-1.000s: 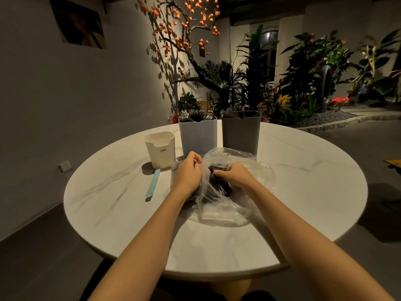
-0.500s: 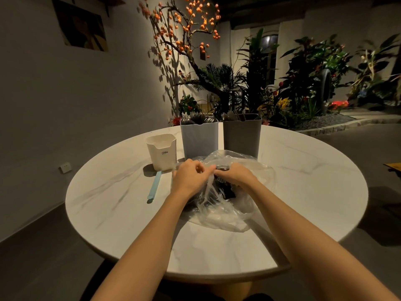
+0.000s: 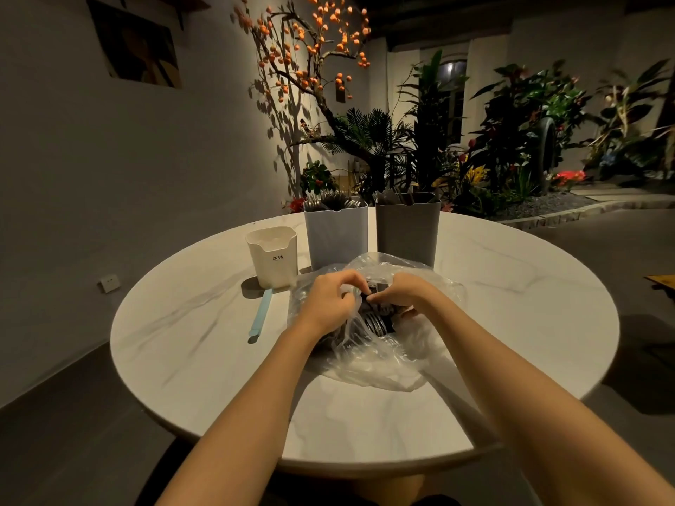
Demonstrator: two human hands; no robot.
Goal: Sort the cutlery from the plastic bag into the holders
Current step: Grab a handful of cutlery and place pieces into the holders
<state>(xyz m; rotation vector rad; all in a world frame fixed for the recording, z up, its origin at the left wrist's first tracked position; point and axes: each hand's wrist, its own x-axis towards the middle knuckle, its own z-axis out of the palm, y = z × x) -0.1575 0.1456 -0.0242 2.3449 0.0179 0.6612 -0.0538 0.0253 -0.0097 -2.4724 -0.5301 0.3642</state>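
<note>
Dim light falls on the round table, where the left hand and right hand pinch the plastic bag of cutlery before the holders; thin film might tear, spilling pieces.

Cutlery inside plastic bag: types indistinct, mostly hidden by hands and film. Holder contents too dim to tell.
</note>
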